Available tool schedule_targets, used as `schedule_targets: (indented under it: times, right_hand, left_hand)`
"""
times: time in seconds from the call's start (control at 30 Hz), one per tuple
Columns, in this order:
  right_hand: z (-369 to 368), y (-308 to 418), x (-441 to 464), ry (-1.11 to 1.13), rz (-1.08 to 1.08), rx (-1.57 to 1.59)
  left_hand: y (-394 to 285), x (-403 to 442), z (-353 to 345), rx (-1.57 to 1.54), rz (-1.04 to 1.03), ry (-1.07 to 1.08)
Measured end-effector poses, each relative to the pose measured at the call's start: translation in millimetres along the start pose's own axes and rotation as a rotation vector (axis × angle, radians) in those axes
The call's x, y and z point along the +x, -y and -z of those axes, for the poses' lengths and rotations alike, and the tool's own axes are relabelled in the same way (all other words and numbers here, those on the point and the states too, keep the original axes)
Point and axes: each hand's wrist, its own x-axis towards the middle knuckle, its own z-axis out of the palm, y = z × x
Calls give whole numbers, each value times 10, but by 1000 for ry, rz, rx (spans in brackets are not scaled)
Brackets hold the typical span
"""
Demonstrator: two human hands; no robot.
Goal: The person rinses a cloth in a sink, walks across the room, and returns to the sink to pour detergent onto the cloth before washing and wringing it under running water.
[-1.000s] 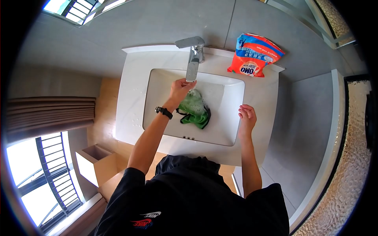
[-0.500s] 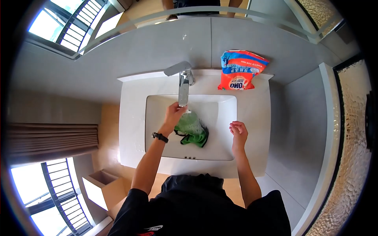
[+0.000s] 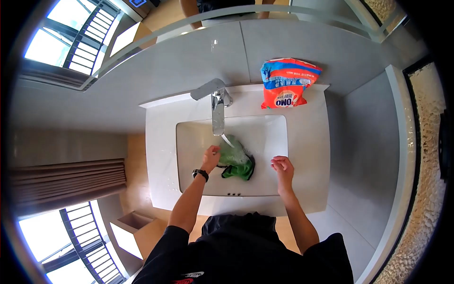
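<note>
A green cloth (image 3: 240, 171) with dark edging lies wet and crumpled in the white sink (image 3: 189, 180), its upper part under a stream of water. The water runs from the chrome faucet (image 3: 218, 116). My left hand (image 3: 211, 158), with a black watch on its wrist, hovers just left of the cloth below the spout; its fingers are curled in and nothing shows in them. Over the basin's right edge is my right hand (image 3: 283, 169), fingers loosely bent together and holding nothing visible, apart from the cloth.
An orange and blue OMO detergent bag (image 3: 289, 85) stands on the counter (image 3: 309, 142) at the back right, against the grey tiled wall (image 3: 302, 42). A mirror spans the wall above. To the left are a brown curtain (image 3: 66, 183) and an open-topped box (image 3: 135, 232).
My left hand has drawn back from the spout, down and left. A clear stream of water now shows below the spout. My right hand has moved slightly; the camera view has shifted.
</note>
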Motion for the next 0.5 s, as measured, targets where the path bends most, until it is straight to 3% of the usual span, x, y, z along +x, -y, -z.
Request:
schedule_targets:
  times: [0.33, 0.4, 0.5]
  right_hand:
    - [-53, -77, -81, 8, -47, -22]
    - [-53, -97, -74, 0, -56, -14]
    - [-61, -120, -63, 33, 11, -45]
  left_hand:
    - [130, 86, -236, -101, 125, 34]
    - [-150, 30, -149, -165, 351, 133]
    - [-417, 2, -32, -115, 534, 295]
